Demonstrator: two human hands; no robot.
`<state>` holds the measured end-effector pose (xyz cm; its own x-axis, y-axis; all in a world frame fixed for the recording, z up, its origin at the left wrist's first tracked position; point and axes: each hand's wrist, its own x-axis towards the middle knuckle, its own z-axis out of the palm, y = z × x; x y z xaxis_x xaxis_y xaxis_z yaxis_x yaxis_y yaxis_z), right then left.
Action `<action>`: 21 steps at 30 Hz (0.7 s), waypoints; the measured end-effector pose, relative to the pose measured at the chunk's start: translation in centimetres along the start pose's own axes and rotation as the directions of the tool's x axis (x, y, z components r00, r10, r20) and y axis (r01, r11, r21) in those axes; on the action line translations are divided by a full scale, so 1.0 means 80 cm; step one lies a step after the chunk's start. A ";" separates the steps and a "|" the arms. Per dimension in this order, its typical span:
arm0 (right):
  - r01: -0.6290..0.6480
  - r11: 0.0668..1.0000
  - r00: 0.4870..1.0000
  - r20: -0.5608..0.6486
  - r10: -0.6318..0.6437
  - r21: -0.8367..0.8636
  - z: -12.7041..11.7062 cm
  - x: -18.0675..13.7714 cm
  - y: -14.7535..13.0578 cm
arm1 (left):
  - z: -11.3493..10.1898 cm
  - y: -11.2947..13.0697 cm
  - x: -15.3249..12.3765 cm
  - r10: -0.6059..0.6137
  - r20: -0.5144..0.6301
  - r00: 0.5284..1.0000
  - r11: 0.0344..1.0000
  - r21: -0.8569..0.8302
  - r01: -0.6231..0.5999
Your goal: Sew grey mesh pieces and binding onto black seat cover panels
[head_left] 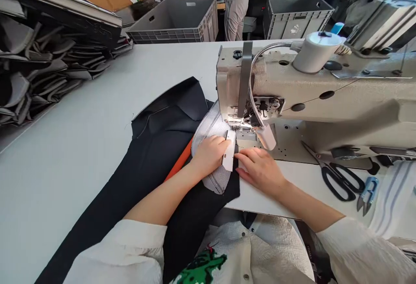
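I have the left hand (211, 156) holding a white card (229, 151) on the mesh (208, 128); whether the right hand (261, 169) pinches the black cloth (232, 188), I can't tell. Mesh and cloth lie by the sewing machine (302, 89), scissors (324, 166) further right.

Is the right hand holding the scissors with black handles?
No, the scissors lie farther to the right, apart from the right hand, which is beside the black fabric.
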<state>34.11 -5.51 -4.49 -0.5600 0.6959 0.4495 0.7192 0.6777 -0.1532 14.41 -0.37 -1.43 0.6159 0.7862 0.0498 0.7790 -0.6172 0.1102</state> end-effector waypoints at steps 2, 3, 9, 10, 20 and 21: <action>0.058 0.995 0.998 0.018 -0.059 0.080 0.007 0.005 -0.003 | -0.011 -0.003 -0.002 0.007 0.060 0.998 0.997 -0.072 -0.003; 0.107 0.989 0.994 0.017 -0.109 0.103 0.012 0.008 -0.007 | -0.014 -0.005 -0.002 0.009 0.086 0.996 0.995 -0.095 -0.001; 0.221 0.973 0.974 -0.057 -0.217 0.062 0.030 0.013 -0.028 | -0.004 0.005 0.009 -0.092 0.138 0.986 0.990 0.119 0.076; 0.216 0.974 0.975 -0.069 -0.211 0.070 0.031 0.010 -0.029 | -0.001 0.008 0.010 -0.108 0.132 0.985 0.984 0.157 0.086; 0.233 0.966 0.968 -0.118 -0.220 0.110 0.023 -0.007 -0.025 | 0.004 0.020 0.010 -0.080 0.110 0.991 0.983 0.174 0.060; 0.229 0.967 0.969 -0.118 -0.216 0.112 0.022 -0.008 -0.024 | 0.005 0.021 0.010 -0.078 0.108 0.991 0.981 0.184 0.058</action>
<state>32.32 -6.82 -6.03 -0.6494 0.5006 0.5724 0.5212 0.8411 -0.1442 16.23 -0.77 -1.59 0.5620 0.8245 -0.0660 0.8214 -0.5657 -0.0721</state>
